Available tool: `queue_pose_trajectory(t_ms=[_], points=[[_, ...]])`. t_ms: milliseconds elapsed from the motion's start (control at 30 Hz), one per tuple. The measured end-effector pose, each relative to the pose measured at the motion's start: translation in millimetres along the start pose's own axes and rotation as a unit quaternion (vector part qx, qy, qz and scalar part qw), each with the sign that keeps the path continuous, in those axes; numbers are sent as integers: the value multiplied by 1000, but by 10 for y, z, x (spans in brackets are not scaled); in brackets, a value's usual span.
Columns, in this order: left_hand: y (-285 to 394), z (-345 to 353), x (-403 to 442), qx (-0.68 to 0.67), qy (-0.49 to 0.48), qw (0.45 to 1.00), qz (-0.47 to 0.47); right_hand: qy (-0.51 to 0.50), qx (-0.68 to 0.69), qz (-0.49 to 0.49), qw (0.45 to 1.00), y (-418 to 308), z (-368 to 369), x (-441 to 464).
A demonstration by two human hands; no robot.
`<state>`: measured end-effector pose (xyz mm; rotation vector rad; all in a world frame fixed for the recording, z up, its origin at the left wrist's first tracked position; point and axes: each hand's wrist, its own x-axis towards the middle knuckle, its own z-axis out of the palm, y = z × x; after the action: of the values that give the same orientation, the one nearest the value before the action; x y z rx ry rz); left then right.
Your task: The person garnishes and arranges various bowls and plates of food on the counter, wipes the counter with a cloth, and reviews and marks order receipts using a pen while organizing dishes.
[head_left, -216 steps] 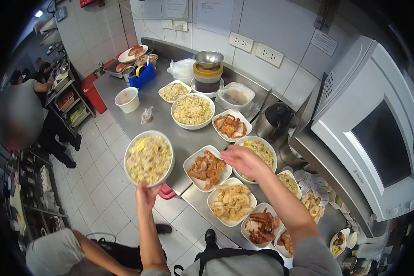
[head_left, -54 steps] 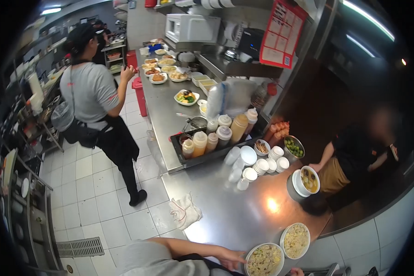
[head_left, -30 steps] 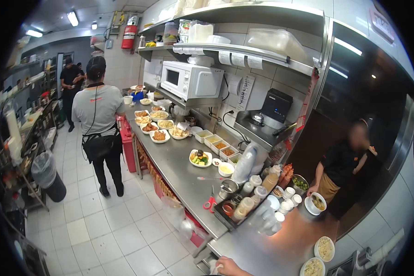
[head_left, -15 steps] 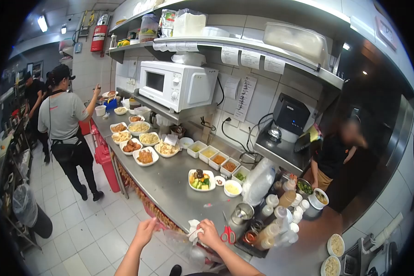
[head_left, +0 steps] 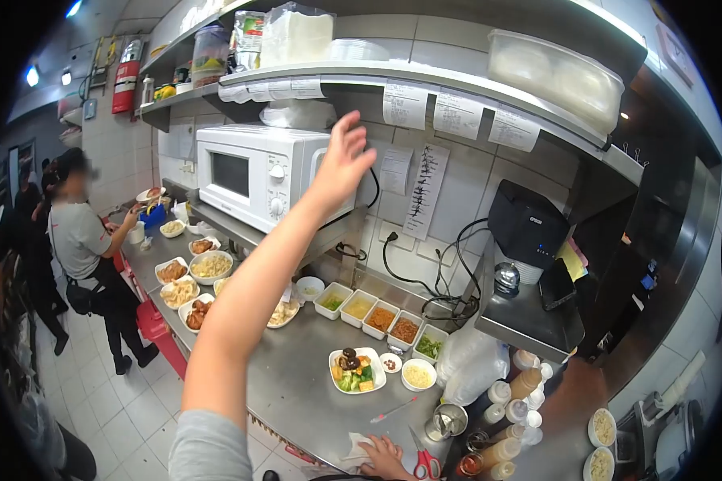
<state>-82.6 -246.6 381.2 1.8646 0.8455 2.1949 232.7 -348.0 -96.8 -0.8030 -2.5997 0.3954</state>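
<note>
My left hand (head_left: 345, 164) is raised in front of the white microwave (head_left: 265, 172), its fingers apart and holding nothing. It is below the receipts hanging from the shelf edge. Low at the counter's front edge, my right hand (head_left: 383, 459) lies with fingers spread, at the edge of a crumpled white cloth or napkin (head_left: 354, 449). Just right of it are red-handled scissors (head_left: 427, 465) and a metal cup (head_left: 448, 421). Farther in sit a square plate of vegetables (head_left: 354, 371), a small sauce dish (head_left: 391, 363) and a white bowl (head_left: 418, 374). My left forearm hides part of the food bowls.
Several topping tubs (head_left: 380, 319) line the back of the steel counter (head_left: 313, 401). Squeeze bottles (head_left: 505, 425) crowd the right. Above hang paper receipts (head_left: 457, 115); a black printer (head_left: 528, 224) stands on a side shelf. A co-worker in grey (head_left: 80, 236) stands at left.
My left hand has risen from the counter's front edge to the microwave's height. My right hand has gone from gripping the white cloth to lying spread beside it. The view has shifted.
</note>
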Motion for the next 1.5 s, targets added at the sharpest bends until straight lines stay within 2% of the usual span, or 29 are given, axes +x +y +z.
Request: queue_pose_trajectory(t_ms=[67, 133, 200, 233, 300, 333, 367, 400, 467, 500, 567, 600, 633, 667, 700, 800, 833, 900, 933, 1000, 1033, 1100, 1133, 1200, 1267, 1333, 1400, 1467, 1500], points=[[-321, -26, 547, 53, 48, 997, 8, -36, 30, 51, 998, 45, 7, -19], [-504, -86, 858, 5, 10, 1000, -26, -3, -7, 52, 999, 62, 71, -15], [-611, -142, 1092, -39, -27, 997, -60, -73, -13, 80, 994, 60, 60, 15], [-628, -171, 1140, -16, -47, 997, -62, -155, 26, 114, 981, 95, -22, 28], [-735, -218, 1072, 24, -61, 996, -58, -100, 101, 145, 979, -28, -83, 64], [-802, -238, 999, 43, -57, 996, -48, -31, 191, 142, 971, -71, -124, 133], [-767, -240, 844, 51, -36, 997, -45, 7, 203, 152, 967, -70, -86, 222], [-773, -241, 682, 59, -16, 997, -44, 38, 115, 176, 977, -219, -156, 373], [-790, -358, 221, -2, -94, 987, -129, 120, 181, 181, 959, -120, 71, 622], [-752, -398, -124, -71, -161, 967, -183, 102, 340, 262, 898, -181, 79, 780], [-797, -537, -834, -20, -323, 898, -298, 90, 567, 374, 728, -225, 92, 1147], [-1017, -646, -1196, 49, -420, 872, -246, 93, 641, 411, 642, -193, 100, 1295], [-1126, -723, -1607, -55, -442, 795, -411, 97, 639, 414, 641, -131, 98, 1417], [-1257, -801, -1991, -17, -446, 752, -485, 109, 683, 404, 599, -67, 102, 1516], [-1386, -879, -2321, 21, -458, 726, -512, 121, 724, 392, 555, -15, 108, 1575], [-1923, -1075, -3294, 76, -438, 649, -617, 75, 707, 412, 571, 99, 64, 1743], [-2109, -1074, -3596, 76, -442, 650, -613, 80, 706, 410, 571, 110, 99, 1784], [-2296, -1001, -3929, 89, -271, 762, -581, 90, 664, 404, 623, 107, 208, 1837], [-2342, -953, -3947, 87, -278, 761, -580, 97, 664, 407, 620, 107, 254, 1840], [-2419, -828, -3915, -56, -129, 776, -615, 139, 646, 399, 636, 103, 318, 1835], [-2395, -812, -3818, -60, -137, 774, -615, 147, 644, 402, 634, 72, 326, 1808], [-2321, -810, -3612, -230, -100, 682, -687, 155, 627, 403, 648, 12, 303, 1708], [-2278, -821, -3558, -234, -112, 677, -689, 166, 624, 408, 645, -65, 209, 1663], [-2146, -858, -3460, -339, -207, 594, -700, 160, 674, 394, 604, -257, 25, 1521], [-1801, -849, -3314, -342, -233, 561, -717, 174, 683, 382, 598, -398, -89, 1378], [-1574, -835, -3280, -204, -351, 610, -681, 147, 678, 359, 625, -537, -195, 1242], [-1562, -828, -3420, -190, -372, 600, -682, 132, 668, 374, 629, -593, -205, 1059], [-1504, -862, -3599, -173, -340, 610, -694, 3, 525, 369, 767, -519, -255, 806], [-1492, -900, -3705, -174, -332, 604, -703, 23, 297, 375, 878, -531, -268, 665]])
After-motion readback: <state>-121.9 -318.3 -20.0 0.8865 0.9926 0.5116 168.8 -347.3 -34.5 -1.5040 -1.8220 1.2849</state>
